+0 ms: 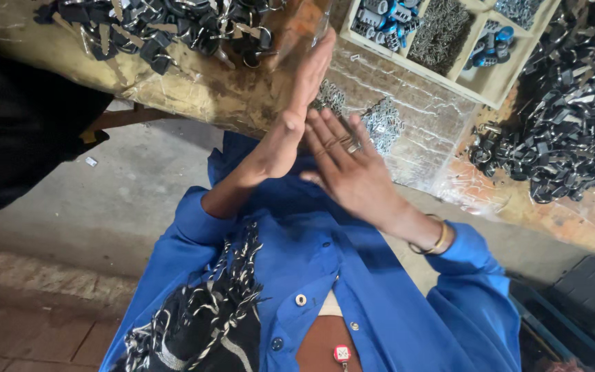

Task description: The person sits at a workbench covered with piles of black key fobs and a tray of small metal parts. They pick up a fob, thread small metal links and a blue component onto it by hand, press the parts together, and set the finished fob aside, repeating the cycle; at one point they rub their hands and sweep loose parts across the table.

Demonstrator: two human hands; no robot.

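Bench [242, 103] runs across the top, covered in clear plastic film. Big heap of dark keys [573, 117] sits at its right end, a second key pile [166, 27] top left. The divided tray [449, 41] holds blue-and-black parts and small metal pieces. Loose metal rings [380, 124] lie just past your fingers. Your left hand [290, 117] is flat, open, edge-up, holding nothing. Your right hand [349, 169] is open, fingers spread, empty, just beside it.
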